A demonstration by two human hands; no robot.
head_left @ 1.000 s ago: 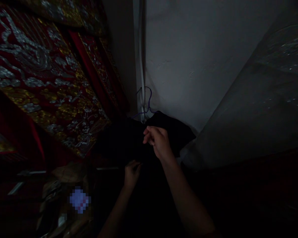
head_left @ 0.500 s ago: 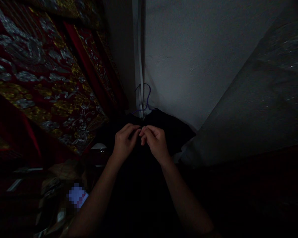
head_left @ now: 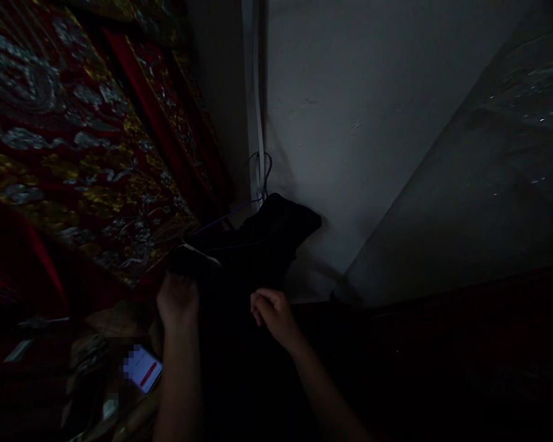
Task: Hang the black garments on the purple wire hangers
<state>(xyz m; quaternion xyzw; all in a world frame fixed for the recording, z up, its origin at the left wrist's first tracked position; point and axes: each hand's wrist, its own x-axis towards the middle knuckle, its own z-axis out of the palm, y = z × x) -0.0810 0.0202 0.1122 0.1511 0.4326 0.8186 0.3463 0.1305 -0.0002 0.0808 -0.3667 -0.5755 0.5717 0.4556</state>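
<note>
A black garment (head_left: 276,224) hangs on a thin purple hanger (head_left: 225,216). The hanger tilts, its left arm bare and its right arm covered by the cloth. At the garment's left side, my left hand (head_left: 179,302) is closed on the cloth; it is blurred and the fingertips are hidden. Lower on the front, my right hand (head_left: 273,312) has its fingers curled against the black cloth. Darkness hides exactly what its fingertips pinch.
A pale strip or cord (head_left: 259,116) runs down the wall (head_left: 350,123) to the hanger hook. Red cloth with gold and silver embroidery (head_left: 74,141) hangs at left. A lit phone (head_left: 142,368) lies at lower left. Clear plastic sheeting (head_left: 502,153) covers the right side.
My hands have parted: the left moved left and down, the right slightly down. The garment's left shoulder has come off the hanger, which now tilts.
</note>
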